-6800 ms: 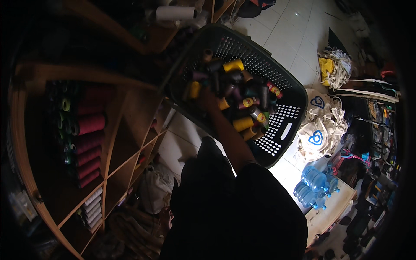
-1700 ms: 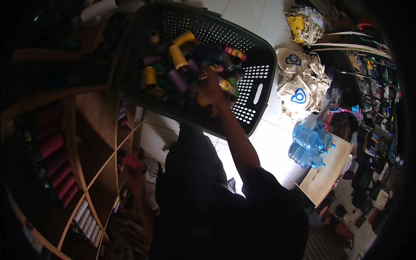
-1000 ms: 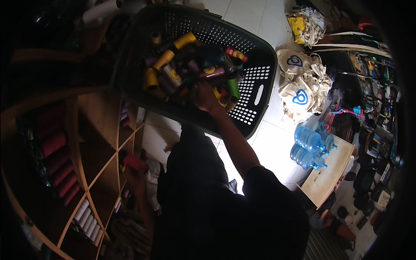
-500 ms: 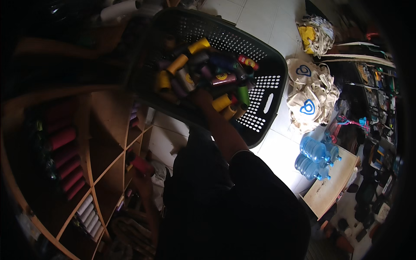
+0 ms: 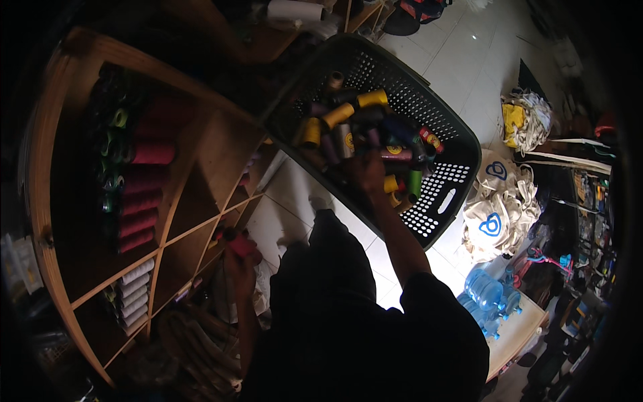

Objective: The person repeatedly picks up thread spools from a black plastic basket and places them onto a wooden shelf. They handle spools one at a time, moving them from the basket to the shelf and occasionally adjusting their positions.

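My left hand (image 5: 240,269) is closed around a red thread spool (image 5: 240,245), low beside the wooden shelf unit (image 5: 179,231). My right hand (image 5: 367,175) reaches into a dark green perforated basket (image 5: 461,151) and touches the spools heaped there. Its fingers are dark and partly hidden among them, so their grip is unclear. Around it lie a yellow spool (image 5: 372,98), a green spool (image 5: 415,185), a mauve spool (image 5: 396,154) and several darker ones.
Red spools (image 5: 140,201) and white spools (image 5: 135,298) are stacked in the shelf compartments at left. Cream cloth bags (image 5: 485,221) and large blue water bottles (image 5: 483,288) stand right of the basket. Pale tiles (image 5: 295,191) cover the floor.
The view has shifted, so the basket and shelf appear lower and farther right. My left hand still holds the red spool, and my right hand stays among the spools in the basket.
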Tool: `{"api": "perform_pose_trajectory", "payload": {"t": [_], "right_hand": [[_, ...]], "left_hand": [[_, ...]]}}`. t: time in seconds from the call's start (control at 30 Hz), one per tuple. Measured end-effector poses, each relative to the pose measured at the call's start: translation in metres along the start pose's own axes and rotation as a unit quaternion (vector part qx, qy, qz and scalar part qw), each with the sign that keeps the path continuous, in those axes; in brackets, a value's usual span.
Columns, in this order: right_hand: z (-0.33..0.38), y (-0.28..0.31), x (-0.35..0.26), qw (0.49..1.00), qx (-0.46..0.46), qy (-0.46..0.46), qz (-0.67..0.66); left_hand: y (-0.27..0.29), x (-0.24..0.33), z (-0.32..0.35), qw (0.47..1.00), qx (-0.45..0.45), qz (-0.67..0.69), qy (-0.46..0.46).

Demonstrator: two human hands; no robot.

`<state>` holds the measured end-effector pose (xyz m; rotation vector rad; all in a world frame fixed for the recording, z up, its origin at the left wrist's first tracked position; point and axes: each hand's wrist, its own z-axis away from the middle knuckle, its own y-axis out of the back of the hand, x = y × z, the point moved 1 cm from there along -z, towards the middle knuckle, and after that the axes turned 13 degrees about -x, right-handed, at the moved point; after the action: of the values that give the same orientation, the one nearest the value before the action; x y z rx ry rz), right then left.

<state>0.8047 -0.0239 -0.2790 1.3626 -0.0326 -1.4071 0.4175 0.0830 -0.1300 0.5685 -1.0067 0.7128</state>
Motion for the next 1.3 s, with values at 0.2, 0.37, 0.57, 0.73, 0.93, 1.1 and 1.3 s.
{"api": "perform_pose_trajectory", "payload": {"t": [0.2,0.37,0.57,0.73,0.93,1.1,1.3], "right_hand": [[0.018,0.051,0.009,0.963,0.204,0.033,-0.175],[0.047,0.074,0.030,0.878,0.238,-0.069,-0.410],[0.089,0.082,0.046,0.744,0.105,-0.051,-0.658],[0.103,0.067,0.039,0.695,0.104,-0.026,-0.711],[0.114,0.071,-0.062,0.839,-0.052,0.027,-0.542],[0.138,0.039,-0.168,0.849,-0.225,0.080,-0.471],[0.184,-0.057,-0.250,0.822,-0.454,0.240,-0.248]], "left_hand": [[-0.086,0.083,-0.059,0.976,-0.162,-0.120,-0.088],[-0.196,0.114,-0.133,0.887,-0.258,-0.327,-0.199],[-0.266,0.064,-0.188,0.808,-0.301,-0.491,-0.128],[-0.269,0.054,-0.178,0.793,-0.291,-0.506,-0.173],[-0.213,0.039,-0.131,0.901,-0.420,0.017,-0.105],[-0.103,0.072,-0.063,0.961,-0.227,0.065,-0.144],[0.034,0.050,0.043,0.982,0.055,-0.028,-0.180]]}}
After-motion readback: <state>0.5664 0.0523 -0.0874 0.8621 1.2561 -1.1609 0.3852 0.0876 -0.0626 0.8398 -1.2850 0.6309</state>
